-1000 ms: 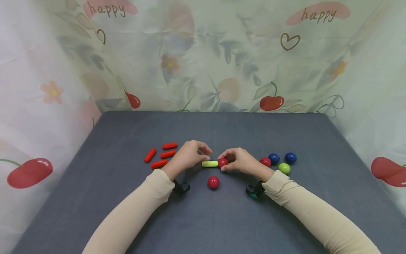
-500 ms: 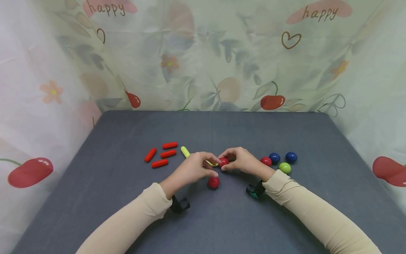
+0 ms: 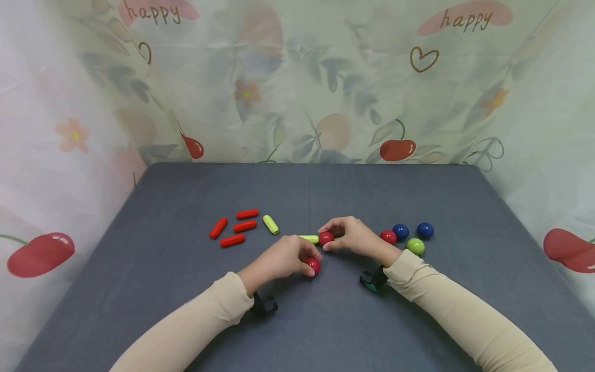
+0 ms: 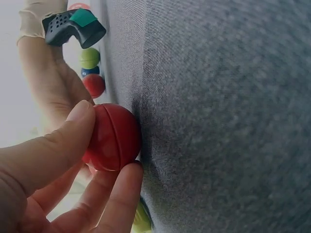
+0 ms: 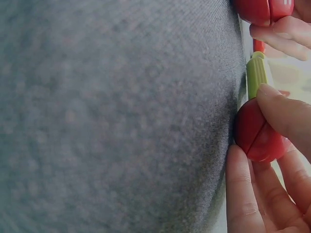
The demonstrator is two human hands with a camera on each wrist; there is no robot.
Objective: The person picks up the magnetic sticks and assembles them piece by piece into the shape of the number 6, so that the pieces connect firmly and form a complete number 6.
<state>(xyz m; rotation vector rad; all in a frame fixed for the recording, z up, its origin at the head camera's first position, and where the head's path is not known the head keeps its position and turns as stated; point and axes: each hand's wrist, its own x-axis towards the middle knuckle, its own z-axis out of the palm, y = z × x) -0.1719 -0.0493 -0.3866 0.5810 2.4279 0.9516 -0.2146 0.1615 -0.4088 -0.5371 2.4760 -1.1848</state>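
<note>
My left hand (image 3: 284, 257) pinches a red ball (image 4: 115, 137) between thumb and fingers, close to the table surface. A groove runs round this ball in the left wrist view. Just beyond it, my right hand (image 3: 355, 237) grips another red ball (image 5: 257, 132) with thumb and fingertips, low against the cloth. A yellow-green ribbed stick (image 5: 257, 75) lies end-on against that second ball, and its left part is hidden behind my left hand in the head view. A second yellow-green stick (image 3: 271, 225) rests on the table beyond my left hand.
Several red sticks (image 3: 245, 226) lie to the left on the dark grey table (image 3: 297, 330). Right of my right hand sit a red ball (image 3: 388, 236), two blue balls (image 3: 425, 230) and a green ball (image 3: 416, 246). A printed curtain (image 3: 297, 103) hangs behind the table.
My left hand has come from beside the stick toward me and taken hold of the near red ball. The second yellow-green stick has come into view. My right hand stays on its ball.
</note>
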